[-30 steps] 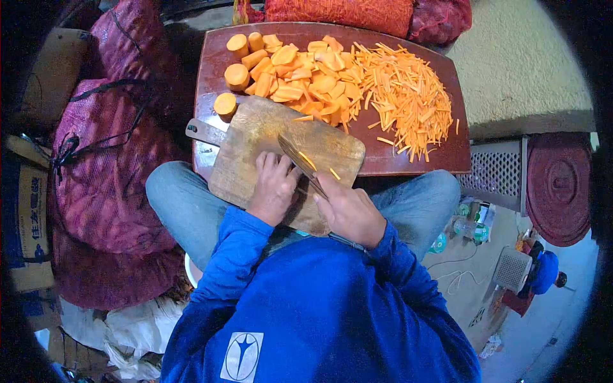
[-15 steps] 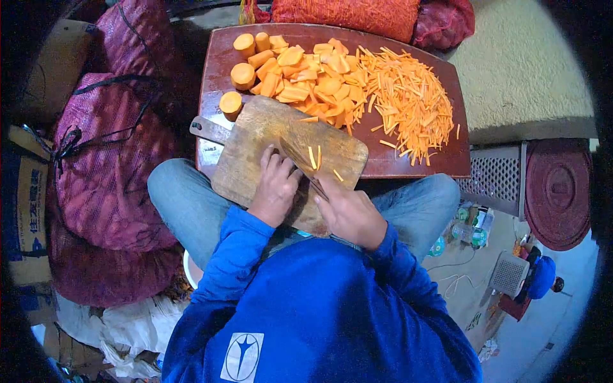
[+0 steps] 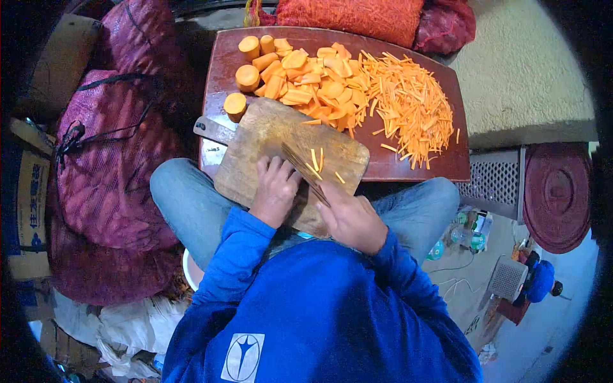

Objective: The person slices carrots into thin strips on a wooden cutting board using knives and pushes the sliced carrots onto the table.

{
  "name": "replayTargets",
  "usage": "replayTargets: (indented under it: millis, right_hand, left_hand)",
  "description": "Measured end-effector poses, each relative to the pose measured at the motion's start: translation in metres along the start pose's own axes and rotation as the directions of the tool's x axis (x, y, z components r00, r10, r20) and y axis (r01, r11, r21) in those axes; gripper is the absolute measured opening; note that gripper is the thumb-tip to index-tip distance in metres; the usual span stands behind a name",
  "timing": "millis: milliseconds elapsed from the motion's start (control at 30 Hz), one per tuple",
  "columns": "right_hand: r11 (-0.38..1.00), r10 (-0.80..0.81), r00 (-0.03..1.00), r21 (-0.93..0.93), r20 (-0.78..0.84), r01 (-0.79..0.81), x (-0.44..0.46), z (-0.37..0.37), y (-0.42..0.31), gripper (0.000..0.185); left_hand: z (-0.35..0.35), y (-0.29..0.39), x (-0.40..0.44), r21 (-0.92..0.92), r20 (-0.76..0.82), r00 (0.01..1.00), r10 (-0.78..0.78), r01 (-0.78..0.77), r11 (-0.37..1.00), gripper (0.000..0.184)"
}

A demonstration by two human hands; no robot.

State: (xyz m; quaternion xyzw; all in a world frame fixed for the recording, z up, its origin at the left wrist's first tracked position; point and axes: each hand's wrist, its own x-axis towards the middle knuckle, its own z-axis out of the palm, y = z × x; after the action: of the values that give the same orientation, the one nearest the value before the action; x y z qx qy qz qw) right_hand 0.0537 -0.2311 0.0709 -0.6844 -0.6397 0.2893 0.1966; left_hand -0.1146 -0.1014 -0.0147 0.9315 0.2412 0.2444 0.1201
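A wooden cutting board rests partly on the red-brown table and over my lap. My right hand grips a knife, its blade slanting up and left across the board. Beside the blade, my left hand presses down with bent fingers; whatever lies under them is hidden. A few thin orange strips lie right of the blade. Behind the board are orange slices, with a heap of shreds to their right and thick round chunks to their left.
A metal blade-like tool sticks out from under the board's left side. Purple mesh sacks stand at left, and a red mesh sack lies behind the table. Right are a perforated grey panel and a dark red lid.
More cut strips now lie right of the blade than in the earliest frame. The knife has shifted slightly, while my left hand stays in nearly the same place on the board.
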Motion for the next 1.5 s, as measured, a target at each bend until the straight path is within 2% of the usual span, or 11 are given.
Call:
replayTargets:
  millis: [267,333,467,533,667,767,967,1067,1300,1400,1500]
  right_hand:
    - [0.99,0.097,0.994,0.093,0.051,-0.101,0.004,0.005,-0.003,0.042]
    - [0.997,-0.074,0.997,0.009,-0.033,0.074,0.02,0.015,0.007,0.039]
    - [0.998,-0.065,0.998,0.018,0.007,0.065,0.011,0.004,0.002,0.039]
    - [0.989,0.066,0.997,0.129,0.035,-0.07,-0.005,-0.009,-0.013,0.037]
    - [0.987,0.089,0.995,0.131,0.045,-0.094,-0.002,0.005,-0.003,0.036]
    - [0.997,-0.075,0.995,0.03,-0.067,0.077,0.024,0.018,0.004,0.042]
    - [0.991,-0.029,0.999,0.131,-0.013,0.031,0.006,-0.001,-0.009,0.038]
    - [0.99,0.087,0.995,0.109,0.047,-0.092,-0.007,0.0,-0.009,0.038]
    - [0.987,-0.1,0.99,0.119,-0.104,0.113,0.03,0.02,0.001,0.036]
    - [0.988,-0.103,0.993,0.109,-0.055,0.108,0.012,0.005,-0.009,0.036]
    - [0.985,0.056,0.997,0.158,0.052,-0.064,-0.001,-0.002,-0.014,0.036]
  left_hand:
    - [-0.003,0.002,0.0,-0.022,0.019,1.0,-0.012,0.012,1.0,0.023]
    - [-0.003,0.002,0.001,-0.002,-0.034,0.999,0.012,-0.012,1.0,0.025]
    - [-0.002,0.001,0.001,0.014,-0.057,0.998,0.022,-0.022,1.0,0.025]
    - [-0.001,0.001,0.0,-0.018,-0.07,0.997,0.041,-0.042,0.999,0.025]
    - [-0.002,0.001,0.001,0.008,-0.022,0.999,0.035,-0.035,0.999,0.023]
    - [-0.001,0.001,0.003,-0.01,-0.047,0.998,0.034,-0.035,0.999,0.022]
    - [0.002,0.002,-0.001,0.037,-0.088,0.996,0.033,-0.03,0.999,0.021]
    - [0.0,0.002,-0.002,0.037,-0.057,0.998,0.022,-0.02,0.999,0.021]
    - [-0.004,0.005,0.0,0.045,-0.071,0.997,0.006,-0.003,0.999,0.019]
    - [0.0,0.003,-0.003,0.037,-0.08,0.997,-0.002,0.005,0.999,0.017]
    - [0.003,0.002,-0.004,0.032,-0.067,0.998,-0.013,0.015,0.999,0.018]
